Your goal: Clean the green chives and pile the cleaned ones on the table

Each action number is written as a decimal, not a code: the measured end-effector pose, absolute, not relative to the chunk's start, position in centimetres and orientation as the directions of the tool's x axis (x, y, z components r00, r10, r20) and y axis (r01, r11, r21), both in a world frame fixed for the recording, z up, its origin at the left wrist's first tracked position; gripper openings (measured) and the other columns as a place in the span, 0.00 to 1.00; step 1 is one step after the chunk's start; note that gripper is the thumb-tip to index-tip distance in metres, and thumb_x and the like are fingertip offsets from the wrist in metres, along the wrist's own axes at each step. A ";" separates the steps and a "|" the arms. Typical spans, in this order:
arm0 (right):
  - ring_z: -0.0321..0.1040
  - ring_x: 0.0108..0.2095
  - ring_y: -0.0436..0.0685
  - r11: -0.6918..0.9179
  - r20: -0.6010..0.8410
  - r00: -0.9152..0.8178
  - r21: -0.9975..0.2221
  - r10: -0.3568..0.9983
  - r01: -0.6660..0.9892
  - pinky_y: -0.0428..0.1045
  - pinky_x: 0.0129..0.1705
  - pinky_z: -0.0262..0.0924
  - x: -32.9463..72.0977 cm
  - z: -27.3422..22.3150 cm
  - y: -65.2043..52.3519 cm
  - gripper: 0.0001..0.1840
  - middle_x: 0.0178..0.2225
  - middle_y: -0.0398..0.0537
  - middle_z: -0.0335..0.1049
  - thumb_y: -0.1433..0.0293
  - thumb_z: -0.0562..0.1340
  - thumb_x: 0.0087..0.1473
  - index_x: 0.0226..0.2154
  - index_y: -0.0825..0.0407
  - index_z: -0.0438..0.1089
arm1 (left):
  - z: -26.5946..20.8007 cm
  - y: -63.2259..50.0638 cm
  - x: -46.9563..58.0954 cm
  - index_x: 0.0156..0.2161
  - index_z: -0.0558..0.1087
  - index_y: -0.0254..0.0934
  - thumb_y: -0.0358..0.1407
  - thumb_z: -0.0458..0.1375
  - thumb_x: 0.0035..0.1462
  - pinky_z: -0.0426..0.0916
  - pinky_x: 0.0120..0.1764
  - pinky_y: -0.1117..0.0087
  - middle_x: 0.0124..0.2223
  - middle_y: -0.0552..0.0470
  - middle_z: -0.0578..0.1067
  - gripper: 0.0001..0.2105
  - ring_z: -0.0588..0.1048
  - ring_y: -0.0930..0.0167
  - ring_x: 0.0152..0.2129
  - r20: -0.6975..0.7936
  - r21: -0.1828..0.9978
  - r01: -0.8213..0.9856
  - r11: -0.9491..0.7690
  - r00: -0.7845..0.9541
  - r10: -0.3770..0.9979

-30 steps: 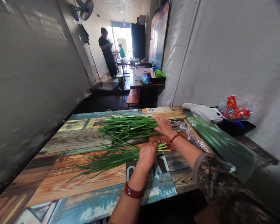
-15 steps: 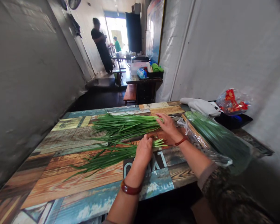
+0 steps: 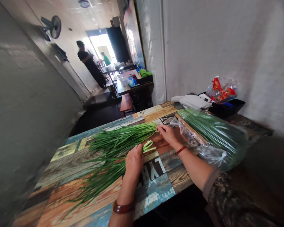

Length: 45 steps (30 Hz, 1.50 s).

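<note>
My left hand [image 3: 134, 160] is wrapped round a small bunch of garlic chives [image 3: 101, 179]. The pale stem ends stick out past its thumb side, and the long green leaves trail over the table to the left. A larger pile of garlic chives [image 3: 123, 135] lies flat just beyond. At the pale stem ends of that pile, my right hand [image 3: 167, 133] has its thumb and fingers pinched together on a stem or two; the exact number is too small to tell. Both hands rest low over the wood-patterned table [image 3: 151, 183].
Right of my right hand lie a clear plastic bag of green chives [image 3: 210, 134] and a wooden stick [image 3: 190, 128]. Behind are a white cloth [image 3: 191, 101] and a black tray [image 3: 229, 108]. Farther off stand another table [image 3: 123, 89], a bench [image 3: 126, 103] and two people.
My right hand has drawn its fingers together at the pile's stem ends. My left hand still grips its bunch, now lying more slanted. The camera view has tilted and shifted.
</note>
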State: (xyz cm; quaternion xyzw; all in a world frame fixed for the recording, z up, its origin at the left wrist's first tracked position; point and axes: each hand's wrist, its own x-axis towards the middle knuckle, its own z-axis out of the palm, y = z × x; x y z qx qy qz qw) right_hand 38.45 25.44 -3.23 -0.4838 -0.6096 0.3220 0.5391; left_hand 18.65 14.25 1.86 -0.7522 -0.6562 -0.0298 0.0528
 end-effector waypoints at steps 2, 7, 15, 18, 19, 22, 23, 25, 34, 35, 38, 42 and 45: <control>0.69 0.28 0.52 0.342 0.363 0.033 -0.902 0.931 0.262 0.45 0.33 0.60 38.5 -2.7 25.4 0.15 0.27 0.43 0.74 0.63 0.55 0.58 0.34 0.52 0.75 | 2.2 14.2 18.4 0.46 0.68 0.39 0.26 0.47 0.58 0.62 0.35 0.69 0.40 0.49 0.75 0.14 0.74 0.67 0.37 0.101 -0.116 0.978 -0.175 0.187 0.977; 0.69 0.32 0.51 0.498 0.445 -0.229 -0.712 0.866 0.495 0.45 0.35 0.57 37.7 -2.0 24.4 0.14 0.30 0.45 0.74 0.67 0.56 0.60 0.30 0.52 0.75 | 1.0 14.8 18.8 0.46 0.68 0.37 0.27 0.47 0.59 0.62 0.34 0.69 0.38 0.48 0.75 0.13 0.74 0.66 0.35 0.107 -0.176 0.948 -0.266 0.287 0.952; 0.67 0.38 0.55 0.559 0.334 -0.456 -0.366 0.825 0.744 0.47 0.39 0.56 37.4 -2.0 24.3 0.10 0.35 0.51 0.72 0.70 0.58 0.60 0.38 0.51 0.77 | -0.3 15.9 18.3 0.41 0.70 0.37 0.25 0.49 0.55 0.62 0.33 0.70 0.37 0.49 0.76 0.12 0.74 0.68 0.33 0.159 -0.138 0.958 -0.252 0.273 0.949; 0.65 0.39 0.55 0.566 0.321 -0.475 -0.328 0.820 0.756 0.48 0.41 0.56 37.5 -2.1 24.4 0.10 0.37 0.51 0.71 0.71 0.60 0.58 0.42 0.50 0.75 | -0.2 15.7 18.0 0.42 0.70 0.38 0.25 0.50 0.55 0.62 0.33 0.71 0.36 0.49 0.75 0.13 0.74 0.68 0.33 0.162 -0.119 0.943 -0.309 0.326 0.931; 0.65 0.40 0.55 0.566 0.324 -0.473 -0.320 0.819 0.760 0.48 0.42 0.56 37.5 -2.2 24.5 0.11 0.38 0.51 0.70 0.70 0.61 0.58 0.44 0.50 0.75 | -0.3 15.6 18.0 0.43 0.71 0.38 0.25 0.50 0.55 0.62 0.32 0.71 0.35 0.49 0.75 0.13 0.74 0.68 0.33 0.160 -0.111 0.940 -0.324 0.338 0.927; 0.64 0.41 0.55 0.552 0.330 -0.457 -0.310 0.826 0.774 0.49 0.44 0.56 37.4 -2.1 24.4 0.12 0.39 0.51 0.69 0.69 0.61 0.59 0.46 0.50 0.73 | -0.6 15.4 18.0 0.43 0.71 0.38 0.25 0.50 0.54 0.63 0.33 0.70 0.35 0.49 0.75 0.13 0.74 0.67 0.33 0.153 -0.058 0.935 -0.351 0.356 0.922; 0.64 0.42 0.55 0.546 0.327 -0.453 -0.308 0.830 0.779 0.49 0.44 0.55 37.5 -2.0 24.3 0.12 0.39 0.51 0.69 0.68 0.61 0.59 0.45 0.50 0.74 | -0.8 15.4 18.0 0.44 0.71 0.38 0.25 0.51 0.54 0.64 0.33 0.70 0.36 0.49 0.76 0.14 0.74 0.67 0.33 0.155 -0.025 0.935 -0.355 0.354 0.922; 0.63 0.42 0.56 0.543 0.327 -0.450 -0.299 0.831 0.785 0.49 0.44 0.54 37.5 -1.7 24.1 0.09 0.39 0.50 0.68 0.68 0.61 0.58 0.41 0.50 0.75 | -1.2 15.6 17.8 0.47 0.70 0.38 0.24 0.51 0.52 0.65 0.36 0.70 0.38 0.48 0.77 0.17 0.75 0.67 0.35 0.169 0.070 0.931 -0.359 0.343 0.924; 0.59 0.41 0.57 0.526 0.282 -0.456 -0.272 0.844 0.806 0.51 0.42 0.48 38.0 -1.0 23.8 0.10 0.39 0.47 0.71 0.76 0.63 0.53 0.38 0.48 0.73 | -1.8 17.9 16.3 0.41 0.72 0.37 0.31 0.51 0.56 0.66 0.38 0.71 0.37 0.50 0.78 0.10 0.75 0.68 0.35 0.315 0.485 0.837 -0.254 0.104 0.943; 0.60 0.41 0.57 0.521 0.280 -0.452 -0.267 0.847 0.811 0.51 0.42 0.48 38.0 -1.0 23.8 0.07 0.38 0.48 0.71 0.75 0.62 0.54 0.36 0.49 0.73 | -1.8 18.0 16.2 0.40 0.72 0.37 0.32 0.51 0.56 0.66 0.37 0.71 0.35 0.51 0.77 0.09 0.75 0.69 0.33 0.330 0.504 0.826 -0.251 0.085 0.940; 0.60 0.41 0.58 0.539 0.311 -0.460 -0.257 0.832 0.802 0.51 0.42 0.48 38.0 -0.8 23.6 0.03 0.38 0.50 0.71 0.72 0.62 0.56 0.33 0.51 0.73 | -1.6 18.2 16.3 0.34 0.72 0.37 0.34 0.52 0.56 0.65 0.35 0.72 0.31 0.53 0.75 0.07 0.73 0.70 0.30 0.377 0.527 0.816 -0.237 0.025 0.926; 0.62 0.40 0.56 0.588 0.360 -0.475 -0.350 0.803 0.729 0.50 0.42 0.49 37.7 -0.5 23.0 0.04 0.37 0.48 0.71 0.71 0.61 0.58 0.36 0.52 0.72 | -0.8 18.1 16.5 0.31 0.71 0.37 0.35 0.52 0.58 0.66 0.38 0.71 0.32 0.52 0.73 0.08 0.71 0.70 0.33 0.510 0.511 0.807 -0.297 -0.006 0.860; 0.63 0.39 0.55 0.632 0.378 -0.508 -0.407 0.774 0.660 0.50 0.43 0.49 37.0 -0.5 22.3 0.04 0.35 0.47 0.72 0.71 0.62 0.57 0.37 0.52 0.73 | -0.5 17.8 16.4 0.37 0.73 0.37 0.33 0.52 0.57 0.66 0.45 0.67 0.40 0.48 0.75 0.08 0.72 0.68 0.40 0.564 0.503 0.788 -0.355 0.013 0.826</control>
